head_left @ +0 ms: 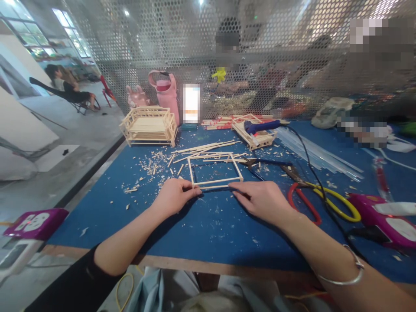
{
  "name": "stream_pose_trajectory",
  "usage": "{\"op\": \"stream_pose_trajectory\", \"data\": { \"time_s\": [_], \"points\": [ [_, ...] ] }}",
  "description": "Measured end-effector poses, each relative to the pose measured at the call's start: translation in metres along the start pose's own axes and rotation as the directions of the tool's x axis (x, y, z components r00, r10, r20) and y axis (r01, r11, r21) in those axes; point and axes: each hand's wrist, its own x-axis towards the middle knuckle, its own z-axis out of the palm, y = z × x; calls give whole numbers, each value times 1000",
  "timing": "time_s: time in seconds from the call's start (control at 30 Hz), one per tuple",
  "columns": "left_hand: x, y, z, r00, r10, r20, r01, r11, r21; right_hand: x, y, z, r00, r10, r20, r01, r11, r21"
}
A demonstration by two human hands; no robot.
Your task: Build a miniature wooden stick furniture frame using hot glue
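A small rectangular frame of thin wooden sticks (217,181) stands on the blue tabletop in front of me. My left hand (172,197) pinches its near left corner between thumb and fingers. At the right end of the frame's lower front stick, my right hand (264,200) has its fingertips closed on the wood; part of that grip is hidden. Loose wooden sticks (208,148) lie just behind the frame, among cut scraps. Dark-handled pliers (269,162) rest close to its far right side.
A finished-looking stick model (149,125) stands back left beside a pink bottle (168,99). A blue glue gun (263,126) lies across another stick model, its cable (310,158) running past red-and-yellow-handled scissors (305,184). Purple power strips (383,219) sit right; perforated metal (195,52) bounds the back.
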Motion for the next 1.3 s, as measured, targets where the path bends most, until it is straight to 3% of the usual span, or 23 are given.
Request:
{"op": "stream_pose_trajectory", "data": {
  "time_s": [0.13, 0.27, 0.33, 0.4, 0.43, 0.5, 0.57, 0.6, 0.67, 0.73, 0.8, 0.83, 0.93, 1.07, 1.17, 1.3],
  "points": [
    [-1, 4, -2, 1000, 18, 12, -18, 1000, 20, 9, -17, 1, 967, 81, 243, -15, 965, -262],
    [-26, 4, -14, 998, 61, -1, -61, 997, 47, 5, -26, -16, 936, 123, 330, 4, 933, -360],
    [-50, 6, -18, 990, 63, -127, -55, 996, 65, -8, -29, -28, 930, 99, 353, 47, 923, -383],
    [-73, 15, -16, 957, 93, -273, -81, 995, 53, -24, -35, -37, 937, 1, 349, 129, 928, -349],
    [-82, 21, -12, 950, 118, -290, -118, 993, 18, -31, -39, -40, 943, -75, 325, 181, 932, -313],
    [-93, 39, 2, 965, 184, -185, -204, 975, -91, -44, -50, -42, 950, -224, 218, 274, 933, -234],
    [-93, 57, 19, 979, 201, 43, -188, 959, -214, -51, -58, -43, 947, -303, 105, 316, 935, -158],
    [-91, 64, 26, 964, 210, 166, -158, 947, -278, -52, -58, -42, 949, -309, 59, 314, 941, -126],
    [-86, 72, 37, 956, 219, 195, -130, 913, -386, -53, -45, -41, 975, -222, -5, 220, 969, -108],
    [-83, 72, 41, 968, 188, 166, -91, 881, -464, -55, -14, -39, 998, 9, -70, -20, 986, -165],
    [-82, 67, 43, 976, 140, 169, -30, 847, -531, -59, 25, -36, 937, 331, -107, -348, 898, -269],
    [-82, 65, 44, 974, 124, 191, 9, 818, -576, -62, 44, -35, 903, 423, -74, -424, 853, -303],
    [-82, 62, 52, 957, 129, 259, 111, 660, -743, -70, 77, -29, 883, 468, 39, -417, 821, -391],
    [-80, 65, 62, 957, 151, 247, 156, 451, -879, -69, 75, -32, 859, 507, 70, -419, 776, -472],
    [-80, 67, 64, 968, 142, 205, 138, 382, -914, -59, 70, -39, 854, 511, 100, -412, 781, -470],
    [-80, 66, 63, 974, 137, 181, 131, 316, -940, -48, 78, -51, 766, 605, 216, -470, 757, -454]
  ]
}}
